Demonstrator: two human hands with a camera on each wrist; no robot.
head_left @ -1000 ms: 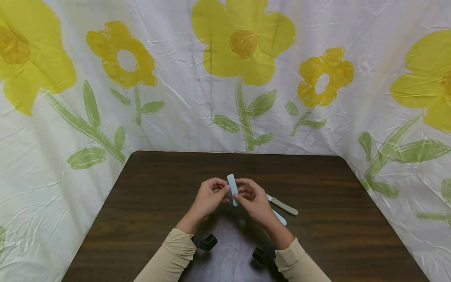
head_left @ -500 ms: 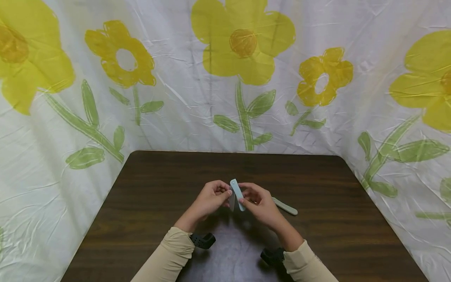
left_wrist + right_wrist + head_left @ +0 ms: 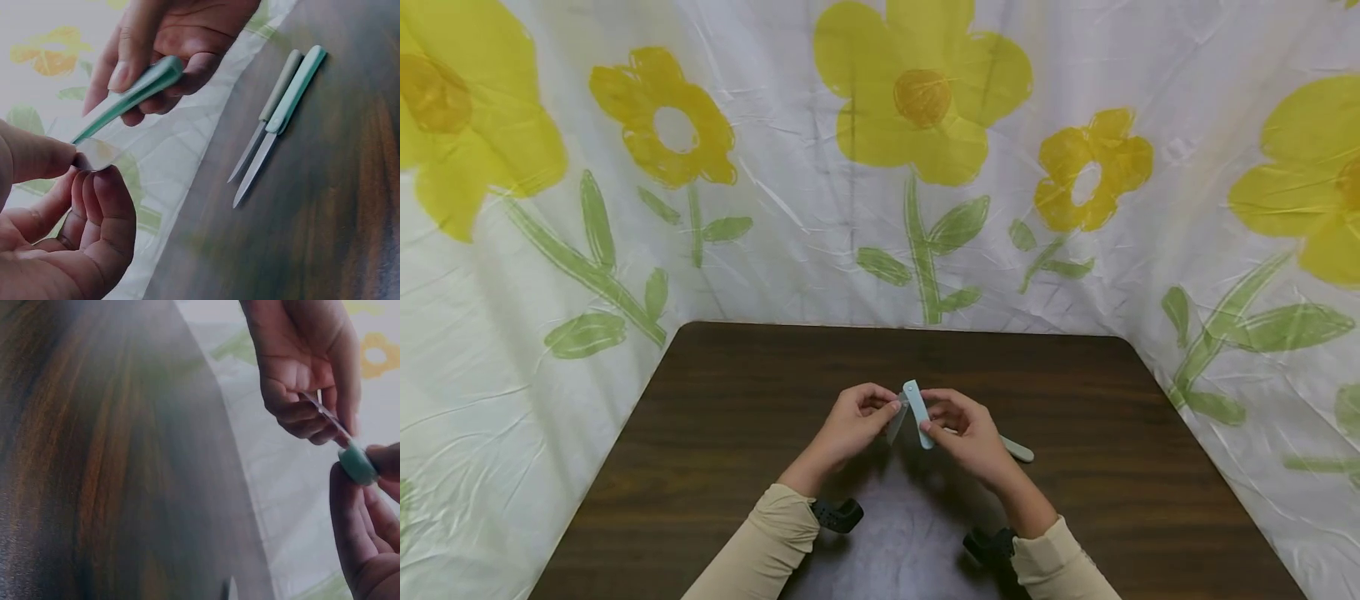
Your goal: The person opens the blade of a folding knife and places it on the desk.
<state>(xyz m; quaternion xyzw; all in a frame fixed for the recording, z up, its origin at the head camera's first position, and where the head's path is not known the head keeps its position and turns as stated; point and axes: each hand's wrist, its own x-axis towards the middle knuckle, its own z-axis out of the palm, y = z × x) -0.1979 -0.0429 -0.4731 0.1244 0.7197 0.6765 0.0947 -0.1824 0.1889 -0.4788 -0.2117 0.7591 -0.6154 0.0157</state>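
Observation:
Over the middle of the table, both hands hold a folding knife [image 3: 917, 415] with a pale blue-green handle, its blade swung partway out. My left hand [image 3: 853, 421] pinches the blade [image 3: 97, 154] between thumb and fingertips. The handle is held by the thumb and fingers of my right hand [image 3: 966, 429]; in the right wrist view the handle's end [image 3: 358, 465] points at the camera. On the table lie a mint-handled folding knife [image 3: 297, 94] and, beside it, a knife with a grey-green handle [image 3: 279, 87], both with blades out. In the head view the right hand hides most of them.
The dark wood-grain table [image 3: 760, 367] has rounded far corners. A white curtain [image 3: 790, 250] with yellow flowers hangs behind it and along its sides. Both wrists carry a black camera mount, the left mount [image 3: 838, 515] close above the tabletop.
The folding knife's blade has swung away from its handle, widening the angle between them. My right hand has moved right and slightly down with the handle, covering more of the knives on the table.

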